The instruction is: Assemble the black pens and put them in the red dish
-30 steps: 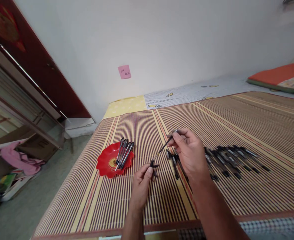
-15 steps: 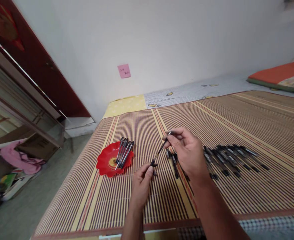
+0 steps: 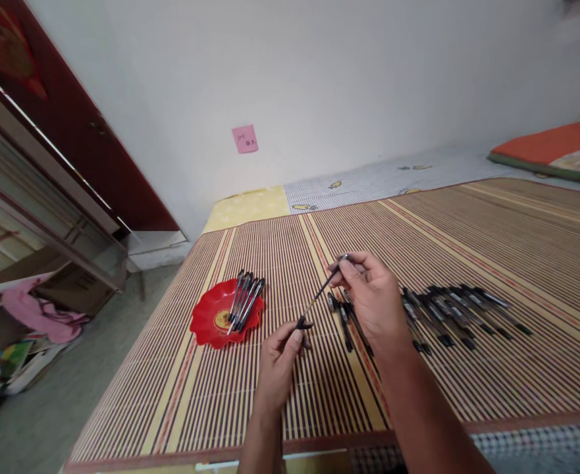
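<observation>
A black pen (image 3: 320, 294) is held slanted above the striped bamboo mat (image 3: 467, 237). My right hand (image 3: 376, 299) pinches its upper end, and my left hand (image 3: 280, 365) pinches its lower end, where a black cap sits. Whether the cap is fully on the pen I cannot tell. Behind my right hand a row of several black pens (image 3: 448, 313) lies on the mat. To the left, a red scalloped plate (image 3: 205, 322) holds several black pens (image 3: 244, 303) in a bundle.
The mat covers a bed whose near edge runs along the bottom of the view. An orange cushion (image 3: 551, 146) lies at the far right. A pink note (image 3: 245, 139) sticks to the white wall. A dark red cabinet (image 3: 57, 112) and floor clutter stand at the left.
My right hand dipped slightly left and down with the pen's upper end, then returned to about where it was. My left hand stayed put.
</observation>
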The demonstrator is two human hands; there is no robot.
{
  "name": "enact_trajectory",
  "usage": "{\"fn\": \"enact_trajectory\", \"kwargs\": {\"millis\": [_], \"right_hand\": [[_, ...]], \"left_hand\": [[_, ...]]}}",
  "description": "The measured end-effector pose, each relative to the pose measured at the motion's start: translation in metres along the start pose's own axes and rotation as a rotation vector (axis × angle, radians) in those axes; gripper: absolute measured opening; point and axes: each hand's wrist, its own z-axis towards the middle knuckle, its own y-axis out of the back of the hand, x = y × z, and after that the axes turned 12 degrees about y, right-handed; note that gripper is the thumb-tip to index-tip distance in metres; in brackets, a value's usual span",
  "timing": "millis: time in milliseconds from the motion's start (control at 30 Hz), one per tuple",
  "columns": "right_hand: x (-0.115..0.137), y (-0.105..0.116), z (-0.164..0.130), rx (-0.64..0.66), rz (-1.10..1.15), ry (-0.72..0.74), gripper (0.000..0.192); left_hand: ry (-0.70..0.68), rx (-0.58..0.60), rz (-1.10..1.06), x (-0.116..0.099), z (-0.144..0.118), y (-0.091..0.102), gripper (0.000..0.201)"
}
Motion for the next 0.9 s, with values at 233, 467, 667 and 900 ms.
{"fn": "enact_trajectory", "kwargs": {"millis": [233, 467, 667, 900], "right_hand": [[0.0018, -0.0018, -0.0018, 0.001, 0.056, 0.003, 0.011], [0.0048, -0.0030, -0.0012, 0.029, 0.011, -0.014, 0.014], [0.0060, -0.0026, -0.0012, 0.012, 0.018, -0.022, 0.014], [0.0070, -0.0021, -0.0009, 0.045, 0.003, -0.018, 0.014]], "left_hand": [[0.002, -0.005, -0.013, 0.0009, 0.0009, 0.0006, 0.029], [-0.004, 0.005, -0.040, -0.0014, 0.0008, 0.0007, 0.030], [0.017, -0.011, -0.035, -0.0033, 0.0000, -0.0009, 0.029], [0.034, -0.006, -0.068, -0.0020, 0.0002, -0.0032, 0.028]]}}
